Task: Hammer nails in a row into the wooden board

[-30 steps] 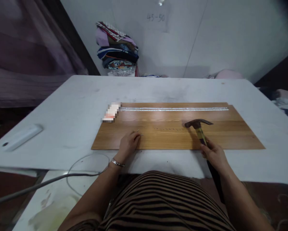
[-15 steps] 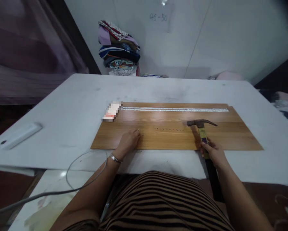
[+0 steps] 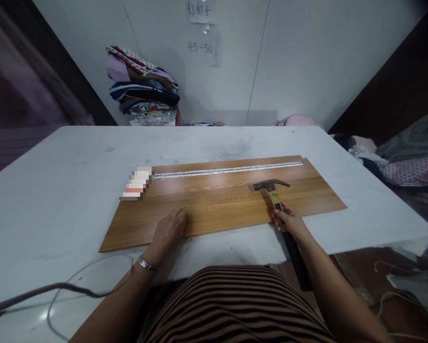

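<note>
A wide brown wooden board (image 3: 228, 224) lies on the white table. My left hand (image 3: 171, 227) rests on the board's left half, its fingers closed; thin nails poke out between the fingertips, how many I cannot tell. In my right hand (image 3: 290, 223) is a claw hammer (image 3: 274, 193), gripped on the yellow part of its handle. The dark head hovers over or touches the board, face to the left and claw to the right; which of the two I cannot tell. Between hand and hammer, a row of small dark marks (image 3: 230, 199) runs along the board.
Two pale measuring strips (image 3: 228, 170) lie along the board's far side. A blurred-out white and orange object (image 3: 137, 183) sits at its left corner. A grey cable (image 3: 56, 287) crosses by my left forearm. Folded clothes (image 3: 145, 88) are stacked behind the white table (image 3: 185, 143).
My view has turned right and tilted up, so the board sits further left and slanted. Both hands keep their holds, and the hammer stays over the same part of the board.
</note>
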Tool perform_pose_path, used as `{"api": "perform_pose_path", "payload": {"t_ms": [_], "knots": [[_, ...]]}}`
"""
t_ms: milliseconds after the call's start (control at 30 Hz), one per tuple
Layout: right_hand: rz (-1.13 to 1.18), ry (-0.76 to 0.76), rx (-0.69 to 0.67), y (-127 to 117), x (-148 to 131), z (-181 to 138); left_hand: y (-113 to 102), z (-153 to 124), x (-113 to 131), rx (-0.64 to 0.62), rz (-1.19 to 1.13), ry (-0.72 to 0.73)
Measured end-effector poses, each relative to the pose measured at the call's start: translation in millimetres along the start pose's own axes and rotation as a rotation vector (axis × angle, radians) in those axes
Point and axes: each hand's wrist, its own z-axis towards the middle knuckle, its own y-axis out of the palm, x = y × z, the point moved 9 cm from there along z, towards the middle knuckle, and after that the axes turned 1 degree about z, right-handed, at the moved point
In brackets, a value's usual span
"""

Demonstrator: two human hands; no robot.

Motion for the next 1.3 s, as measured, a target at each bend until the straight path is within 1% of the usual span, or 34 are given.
{"api": "perform_pose_path", "payload": {"t_ms": [133,367,500,667,800,933,1100,1200,1300], "knots": [[0.001,-0.018,-0.012,-0.2,1.2,1.2,-0.9,0.1,4.7,-0.020,-0.005,0.022],[-0.023,-0.018,-0.015,-3.7,3.0,-0.3,-4.9,-9.7,-0.5,0.084,-0.152,-0.057],[-0.066,-0.016,-0.029,-5.3,4.7,-0.8,-4.4,-13.7,4.2,0.033,-0.152,-0.011],[-0.106,-0.018,-0.022,-5.1,2.7,-1.9,-2.5,-13.2,3.4,-0.018,-0.130,0.019],[-0.111,0.003,-0.018,-2.1,0.5,-2.4,-4.8,-8.5,6.6,-0.047,-0.094,0.063],[-0.066,0.004,-0.013,-0.8,-0.6,-1.7,-6.6,-1.3,11.7,-0.096,-0.049,0.121],[-0.034,-0.015,-0.014,0.1,1.4,-0.5,-4.8,9.2,10.4,-0.150,0.077,0.110],[-0.014,-0.026,-0.006,0.0,2.2,0.4,-3.2,13.7,13.2,-0.148,0.098,0.100],[-0.021,-0.029,-0.020,1.5,2.7,1.4,-3.1,17.5,21.7,-0.115,0.078,0.088]]}}
